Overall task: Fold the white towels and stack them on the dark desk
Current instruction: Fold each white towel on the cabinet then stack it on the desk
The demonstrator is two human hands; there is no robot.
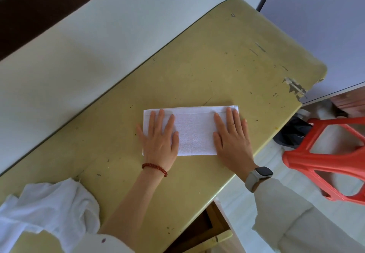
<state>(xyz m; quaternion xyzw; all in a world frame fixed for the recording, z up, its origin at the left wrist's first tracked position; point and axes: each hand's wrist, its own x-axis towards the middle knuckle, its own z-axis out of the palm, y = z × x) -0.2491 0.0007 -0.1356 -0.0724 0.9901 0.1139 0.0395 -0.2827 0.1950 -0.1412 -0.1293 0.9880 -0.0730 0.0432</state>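
Both hands lie flat with fingers straight and spread, pinching nothing: the left hand (159,138) presses the left end and the right hand (232,137) the right end of a white terry towel folded into a long rectangle (194,132) on the scuffed yellow-green desk (227,65). A crumpled heap of white towels (47,211) waits at the near left. The cloth looks light, soft and limp; corners seem the best hold. No writing is readable.
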